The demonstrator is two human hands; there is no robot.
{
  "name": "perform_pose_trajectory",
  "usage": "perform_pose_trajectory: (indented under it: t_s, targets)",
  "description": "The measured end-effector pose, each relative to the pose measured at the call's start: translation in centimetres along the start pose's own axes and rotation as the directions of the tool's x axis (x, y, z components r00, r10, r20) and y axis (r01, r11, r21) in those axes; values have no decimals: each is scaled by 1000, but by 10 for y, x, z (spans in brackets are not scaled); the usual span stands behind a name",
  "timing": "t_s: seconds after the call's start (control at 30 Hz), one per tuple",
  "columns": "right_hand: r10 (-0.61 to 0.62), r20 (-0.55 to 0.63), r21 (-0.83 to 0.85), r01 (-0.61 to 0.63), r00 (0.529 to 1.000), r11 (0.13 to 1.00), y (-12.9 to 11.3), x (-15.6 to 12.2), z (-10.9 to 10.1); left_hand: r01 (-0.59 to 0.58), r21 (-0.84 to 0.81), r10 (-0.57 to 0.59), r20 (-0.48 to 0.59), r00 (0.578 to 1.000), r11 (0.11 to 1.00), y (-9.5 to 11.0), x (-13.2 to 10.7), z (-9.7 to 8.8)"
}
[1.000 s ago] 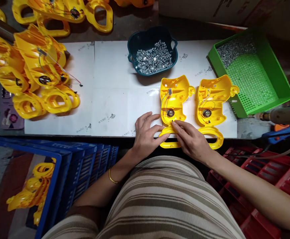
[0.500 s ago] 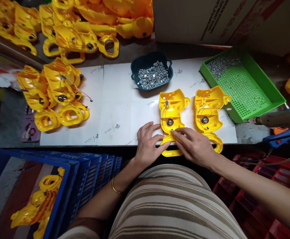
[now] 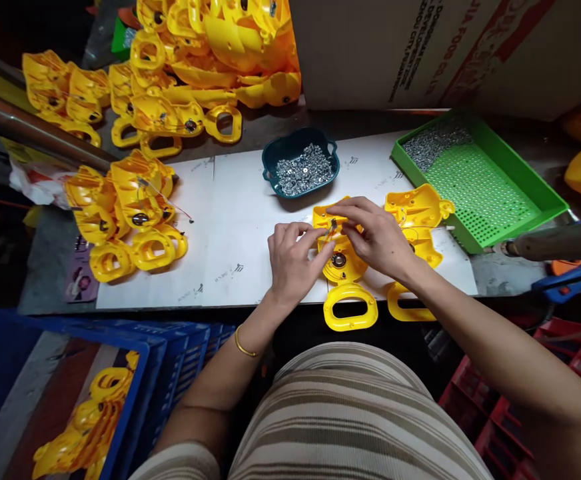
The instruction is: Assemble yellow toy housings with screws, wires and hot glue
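A yellow plastic shell half [image 3: 345, 270] with a ring handle lies in front of me, hollow side up, with a round speaker-like disc in it. My left hand [image 3: 293, 260] is closed at its upper left, thumb and forefinger on thin wires [image 3: 328, 235] beside a small dark part [image 3: 334, 225]. My right hand [image 3: 380, 240] reaches over the shell's upper section from the right, fingers apart and tips near that small part. It covers some of the shell. A second matching shell half [image 3: 415, 200] lies just to the right, partly behind my right hand and wrist.
A dark tub [image 3: 300, 170] of small metal pieces stands behind the shells. A green basket [image 3: 510, 190] with more metal pieces is at right, near a blue tool [image 3: 578, 283]. Yellow shells [image 3: 143, 193] are stacked at left. Blue crates [image 3: 170, 373] stand below the table edge.
Both hands have moved away from the shell's handle up to its upper section, at the wires and small part. The handle is now uncovered. The camera view has shifted slightly.
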State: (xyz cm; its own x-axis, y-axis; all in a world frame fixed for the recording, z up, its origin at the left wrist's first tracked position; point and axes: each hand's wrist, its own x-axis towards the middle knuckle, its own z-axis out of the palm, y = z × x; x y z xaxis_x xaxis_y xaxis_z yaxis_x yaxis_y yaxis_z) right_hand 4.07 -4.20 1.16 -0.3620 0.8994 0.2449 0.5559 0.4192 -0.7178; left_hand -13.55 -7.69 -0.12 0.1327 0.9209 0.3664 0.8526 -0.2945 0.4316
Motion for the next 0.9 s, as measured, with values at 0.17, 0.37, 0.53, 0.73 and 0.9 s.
perform_pose_trajectory:
  t_s: [0.17, 0.37, 0.53, 0.73, 0.9]
  targets:
    - [-12, 105, -49, 17, 994, 999, 8, 8, -8, -44, -36, 44, 0, 999, 998, 4, 3, 4]
    - [30, 111, -136, -15, 993, 991, 9, 9, -24, -6, -68, 9, 43, 999, 998, 7, 2, 8]
    - [38, 178, -202, -1, 983, 979, 11, 7, -30, -23, -86, 27, 39, 999, 996, 8, -2, 14]
    - [64, 245, -279, 7, 967, 960, 13, 8, -30, -17, -93, 21, 40, 999, 996, 8, -3, 15]
    - [150, 211, -368, -64, 966, 928, 7, 8, -35, -30, -51, 34, 68, 997, 998, 6, -5, 16]
